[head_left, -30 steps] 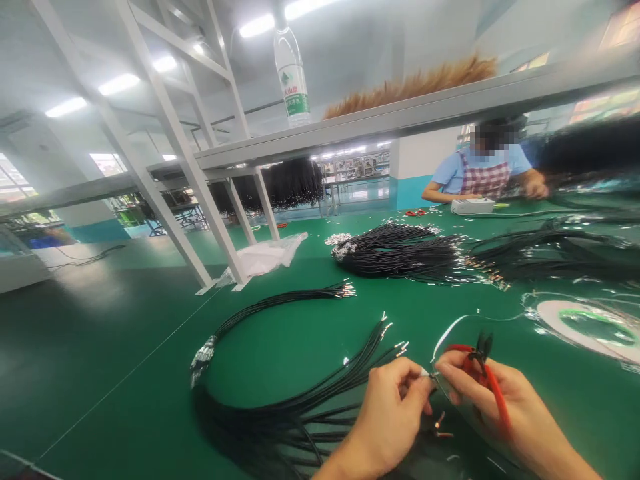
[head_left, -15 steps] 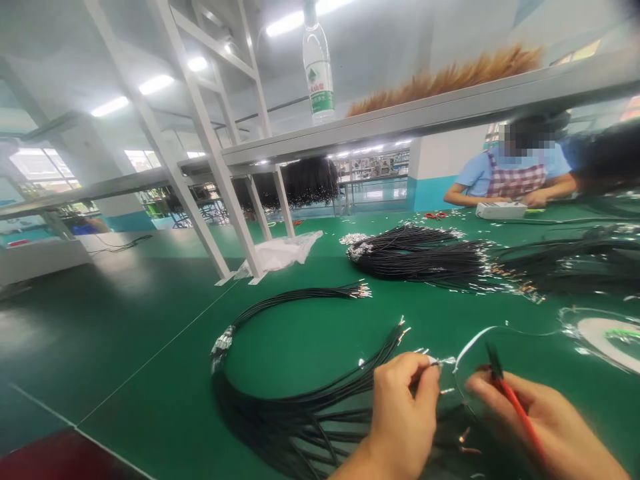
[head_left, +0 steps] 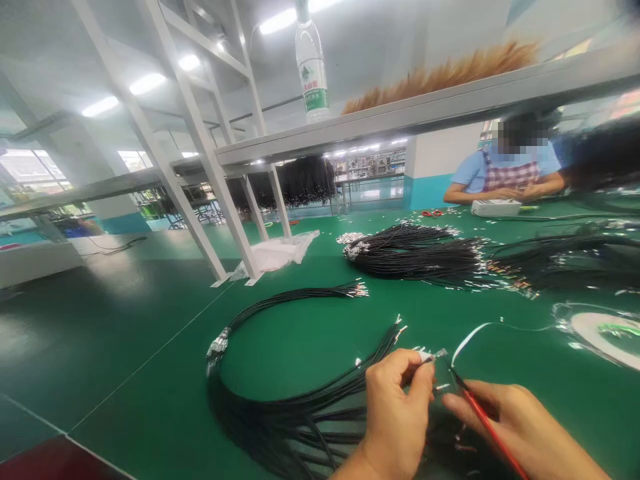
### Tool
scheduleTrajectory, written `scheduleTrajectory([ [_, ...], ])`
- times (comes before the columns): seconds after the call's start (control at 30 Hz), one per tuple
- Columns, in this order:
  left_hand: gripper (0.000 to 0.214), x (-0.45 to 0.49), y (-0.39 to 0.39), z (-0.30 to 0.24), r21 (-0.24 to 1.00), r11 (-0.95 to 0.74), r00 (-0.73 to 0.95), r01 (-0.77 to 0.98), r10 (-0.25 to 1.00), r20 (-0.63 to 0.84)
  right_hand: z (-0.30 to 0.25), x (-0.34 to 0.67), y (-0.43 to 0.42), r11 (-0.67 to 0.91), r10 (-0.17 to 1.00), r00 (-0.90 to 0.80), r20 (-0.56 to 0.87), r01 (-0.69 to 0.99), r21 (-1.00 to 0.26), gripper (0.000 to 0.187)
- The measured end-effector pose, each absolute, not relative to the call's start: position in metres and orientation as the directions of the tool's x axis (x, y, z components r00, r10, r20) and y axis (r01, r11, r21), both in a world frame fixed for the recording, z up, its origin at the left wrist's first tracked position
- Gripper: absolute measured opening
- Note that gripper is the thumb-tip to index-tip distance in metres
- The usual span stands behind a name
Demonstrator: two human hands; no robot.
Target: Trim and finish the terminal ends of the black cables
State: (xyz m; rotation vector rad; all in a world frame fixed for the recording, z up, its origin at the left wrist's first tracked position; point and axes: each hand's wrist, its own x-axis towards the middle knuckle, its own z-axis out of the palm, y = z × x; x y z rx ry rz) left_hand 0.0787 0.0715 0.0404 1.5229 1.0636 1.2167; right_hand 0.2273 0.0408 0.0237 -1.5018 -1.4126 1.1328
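My left hand (head_left: pixel 400 407) is closed, pinching the end of a black cable between thumb and finger. A white piece and a silvery tip (head_left: pixel 440 353) stick out past those fingertips. My right hand (head_left: pixel 510 417) grips a slim red-handled tool (head_left: pixel 487 425) with a dark, narrow tip; its exact kind is unclear. That tip is close to the lower end of a thin white strip (head_left: pixel 467 343), just right of the left fingertips. Under and beside my left hand lies a curved bundle of black cables (head_left: pixel 260 413) with stripped ends, gathered by a silvery band (head_left: pixel 219 343).
The strip leads back to a white reel (head_left: pixel 595 333) at right. A larger cable bundle (head_left: pixel 420 257) lies behind, with red-handled scissors (head_left: pixel 433 213) beyond. Shelf posts (head_left: pixel 227 220) and a plastic bag (head_left: pixel 280 253) stand left of centre. A co-worker (head_left: pixel 510 170) sits across the table (head_left: pixel 165 313).
My right hand has moved left and turned, bringing the tool's tip from pointing upward to beside the white strip near my left fingertips. My left hand keeps its pinch. The view has shifted slightly.
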Motion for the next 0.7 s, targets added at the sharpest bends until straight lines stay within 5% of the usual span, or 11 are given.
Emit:
scheduleTrajectory([
  [0.23,0.015,0.081,0.071,0.037,0.962,-0.257,0.144,0.094,0.959,0.243,0.018,0.231,0.046,-0.008,0.999,-0.025,-0.024,0.492,-0.871,0.038],
  [0.7,0.017,0.080,0.070,0.035,0.962,-0.265,0.150,0.068,0.956,0.252,0.008,0.238,0.051,0.010,0.997,-0.069,-0.022,0.428,-0.904,0.025],
])
